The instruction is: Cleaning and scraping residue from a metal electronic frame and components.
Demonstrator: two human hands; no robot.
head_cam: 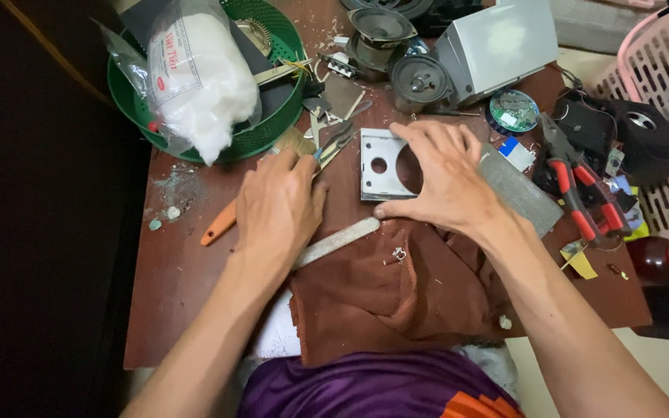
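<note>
My right hand point(443, 174) rests on a grey metal plate point(377, 159) with a small round hole and a larger one, thumb at its lower edge and fingers over its right side. My left hand point(276, 205) lies palm down on a flat metal file point(338, 240) whose orange handle point(218, 224) sticks out to the left. Both sit at the top edge of a brown cloth point(385, 290) spread on the reddish table point(172, 271).
A green basket point(261, 131) with a bag of white stuffing point(199, 77) stands at the back left. Loose speakers point(420, 81), a white box point(497, 42), a round circuit board point(511, 111) and red-handled pliers point(578, 193) lie to the right. A pink basket point(663, 93) stands far right.
</note>
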